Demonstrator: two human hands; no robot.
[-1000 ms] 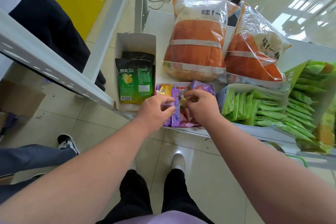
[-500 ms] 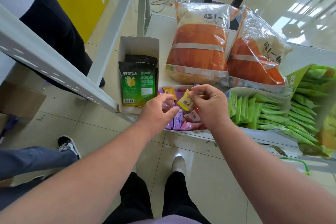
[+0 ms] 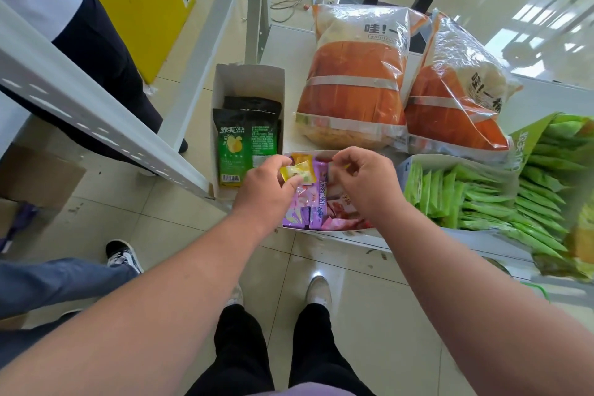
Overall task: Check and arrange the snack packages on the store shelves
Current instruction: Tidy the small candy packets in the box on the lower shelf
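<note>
Because the small box (image 3: 321,228) of mixed sweets sits right at the front lip of the shelf (image 3: 283,42), a careless push from either wrist could, I judge, tip it off the edge and spill the lot onto the floor tiles. The loosely piled wrappers could also slide out of order if the hands dig in too fast.

Two big orange bags (image 3: 353,83) lean at the back of the shelf, touching each other. To the right, an open carton (image 3: 427,161) holds green sachets (image 3: 482,202) standing in rows, with a green pack (image 3: 553,170) of more sachets lying against it. On the left, a tall white box (image 3: 249,80) holds dark green packets (image 3: 247,145) standing upright. The small box between them carries purple, pink and red sweets packed close.

The left hand (image 3: 266,190) pinches a yellow sweet (image 3: 297,172) between thumb and fingers, just above that box. The right hand (image 3: 363,180) hovers beside it, fingers curled; whether they grasp anything I cannot tell.
</note>
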